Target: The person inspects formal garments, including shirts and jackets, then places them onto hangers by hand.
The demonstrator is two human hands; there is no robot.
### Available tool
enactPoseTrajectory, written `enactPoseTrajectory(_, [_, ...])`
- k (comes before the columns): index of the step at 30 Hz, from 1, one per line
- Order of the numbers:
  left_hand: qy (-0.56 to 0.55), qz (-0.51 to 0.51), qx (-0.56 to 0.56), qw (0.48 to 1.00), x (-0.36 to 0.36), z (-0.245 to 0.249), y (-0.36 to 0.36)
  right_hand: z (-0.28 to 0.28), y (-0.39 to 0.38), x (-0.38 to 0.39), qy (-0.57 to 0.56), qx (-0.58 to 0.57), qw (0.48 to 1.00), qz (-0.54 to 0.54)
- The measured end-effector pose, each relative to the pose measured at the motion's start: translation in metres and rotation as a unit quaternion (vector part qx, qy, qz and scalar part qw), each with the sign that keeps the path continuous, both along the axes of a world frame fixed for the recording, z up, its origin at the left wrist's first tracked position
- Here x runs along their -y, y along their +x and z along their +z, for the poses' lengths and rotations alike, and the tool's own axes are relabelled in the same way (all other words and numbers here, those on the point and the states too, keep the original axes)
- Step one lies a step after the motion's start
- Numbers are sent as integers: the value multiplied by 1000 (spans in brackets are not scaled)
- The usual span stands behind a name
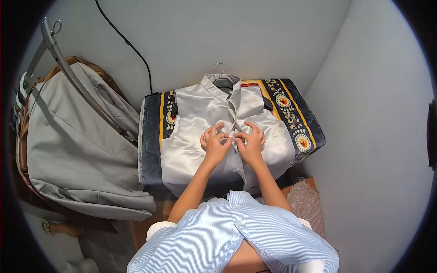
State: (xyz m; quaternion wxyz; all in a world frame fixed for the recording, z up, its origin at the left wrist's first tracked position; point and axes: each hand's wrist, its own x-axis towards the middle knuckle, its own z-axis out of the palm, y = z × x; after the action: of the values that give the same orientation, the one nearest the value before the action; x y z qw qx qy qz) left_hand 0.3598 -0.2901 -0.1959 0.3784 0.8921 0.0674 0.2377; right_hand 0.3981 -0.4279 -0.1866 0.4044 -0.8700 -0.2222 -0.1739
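A shiny silver-white sleeveless vest [193, 118] with a stand-up collar lies front up, on a black hanger [223, 83] whose metal hook points to the wall. Both hands meet at its front opening, about mid-chest. My left hand [215, 140] pinches one front edge between thumb and forefinger, its other fingers curled. Close beside it, my right hand [250, 140] pinches the opposite edge in the same way. Above the hands the placket is parted; any button between the fingertips is too small to make out.
Beneath the vest is a dark padded surface with a patterned cloth [284, 102]. Left stands a metal rack [68, 68] with a grey jacket [77, 136] hanging from it. A black cable [132, 45] runs down the back wall. A sparkly pinkish fabric [307, 202] lies lower right.
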Motion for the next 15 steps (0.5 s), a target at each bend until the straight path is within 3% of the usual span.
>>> enactPoseTrajectory(3, [-16,-15,-22,1000,-2,0,1,-1,-5,1,-21,-4,1000,14])
enactPoseTrajectory(8, [3,68,-3,998,-3,0,-8,3,-24,7,2,22,1000,-10])
enactPoseTrajectory(15, [69,-16,10,997,3,8,-64,-26,-74,36,-30,47,997,-46])
